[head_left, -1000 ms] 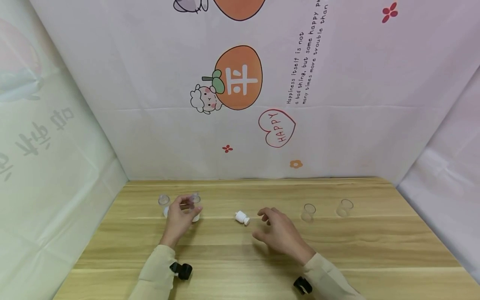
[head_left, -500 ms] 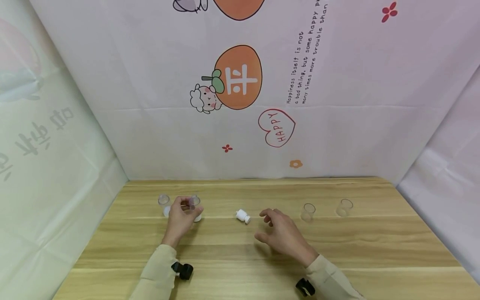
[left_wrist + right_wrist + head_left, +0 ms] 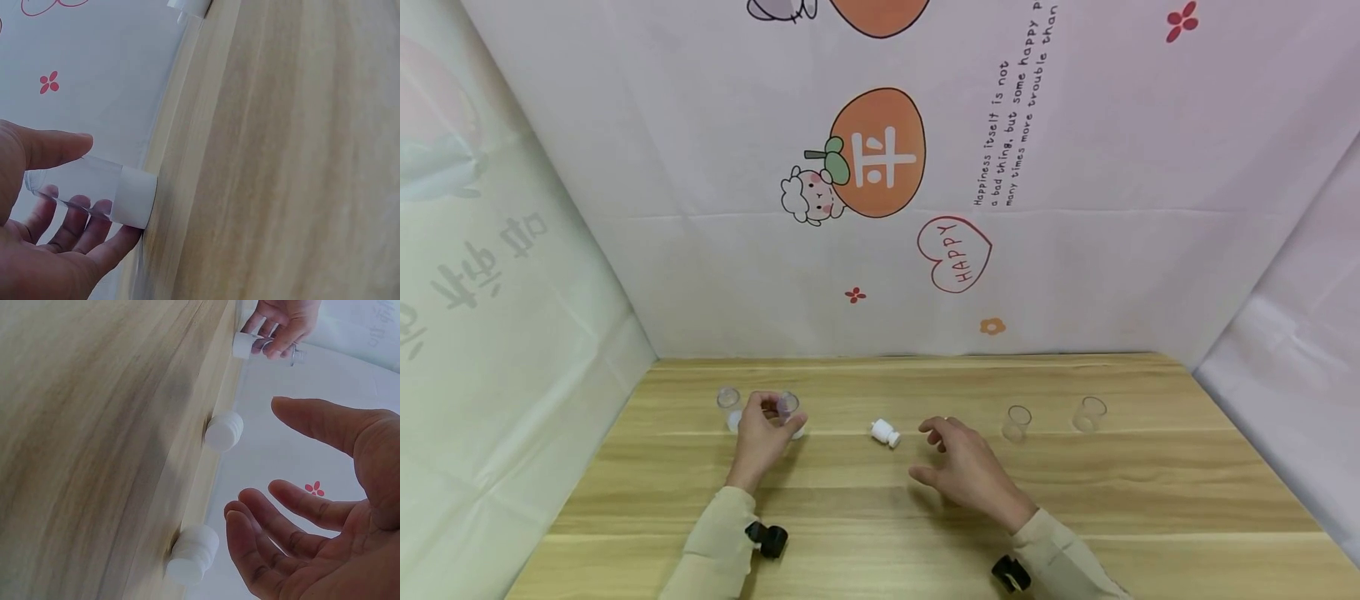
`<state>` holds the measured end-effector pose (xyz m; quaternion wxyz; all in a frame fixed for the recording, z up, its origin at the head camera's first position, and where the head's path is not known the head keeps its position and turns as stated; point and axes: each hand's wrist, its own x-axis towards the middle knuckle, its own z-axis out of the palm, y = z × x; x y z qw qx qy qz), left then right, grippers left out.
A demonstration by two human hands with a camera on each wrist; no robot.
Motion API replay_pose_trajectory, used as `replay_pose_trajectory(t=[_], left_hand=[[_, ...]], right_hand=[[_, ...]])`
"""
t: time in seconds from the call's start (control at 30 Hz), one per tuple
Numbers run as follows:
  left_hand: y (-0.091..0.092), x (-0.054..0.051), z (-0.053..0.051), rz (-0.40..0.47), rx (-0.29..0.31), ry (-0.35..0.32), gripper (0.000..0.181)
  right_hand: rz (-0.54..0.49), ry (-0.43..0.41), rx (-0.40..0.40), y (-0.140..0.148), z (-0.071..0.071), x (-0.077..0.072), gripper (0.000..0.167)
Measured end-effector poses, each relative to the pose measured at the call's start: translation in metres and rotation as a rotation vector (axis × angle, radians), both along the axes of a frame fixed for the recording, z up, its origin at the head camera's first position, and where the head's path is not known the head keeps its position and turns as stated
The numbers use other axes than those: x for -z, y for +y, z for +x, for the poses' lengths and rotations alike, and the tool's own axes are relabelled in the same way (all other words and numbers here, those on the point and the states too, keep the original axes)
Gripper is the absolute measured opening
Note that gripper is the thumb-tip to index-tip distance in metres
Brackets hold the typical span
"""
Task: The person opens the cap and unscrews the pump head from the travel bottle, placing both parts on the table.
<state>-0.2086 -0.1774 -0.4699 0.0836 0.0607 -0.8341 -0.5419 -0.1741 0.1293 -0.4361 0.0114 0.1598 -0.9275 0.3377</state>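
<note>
My left hand (image 3: 762, 437) grips a small clear bottle (image 3: 94, 181) with a white base (image 3: 136, 197). In the left wrist view the thumb lies along one side and the fingers curl along the other, with the base at the tabletop. Left of that hand stands a similar clear bottle (image 3: 728, 400), partly hidden. My right hand (image 3: 966, 467) hovers over the table, fingers loosely bent and holding nothing. Nearest to it on its left lies a white pump head (image 3: 885, 433). The right wrist view shows this white pump head (image 3: 224, 431) and another white pump head (image 3: 192, 555) closer to that hand.
Two clear cup-like caps, a nearer one (image 3: 1017, 425) and a farther one (image 3: 1089, 415), stand on the right part of the wooden table (image 3: 865, 533). A white printed cloth (image 3: 737, 283) hangs along the back and both sides.
The held bottle's top tips slightly toward me while the left hand shifts a little right. My right hand drifts slightly right, then stays still.
</note>
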Motion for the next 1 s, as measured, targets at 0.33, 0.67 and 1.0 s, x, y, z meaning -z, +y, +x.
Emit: replay_pose_trajectory(t=[0.33,0.67,1.0], left_hand=[[0.001,-0.001,0.000,0.027,-0.009,0.000,0.052],[0.002,-0.002,0.001,0.032,-0.003,0.022,0.056],[0.004,-0.020,0.008,-0.097,0.013,0.139,0.074]], right_hand=[[0.007,-0.010,-0.022,0.003,0.002,0.000,0.054],[0.007,-0.017,0.027,0.013,0.005,-0.005,0.055],[-0.011,-0.013,0.051,0.032,0.001,-0.012,0.053]])
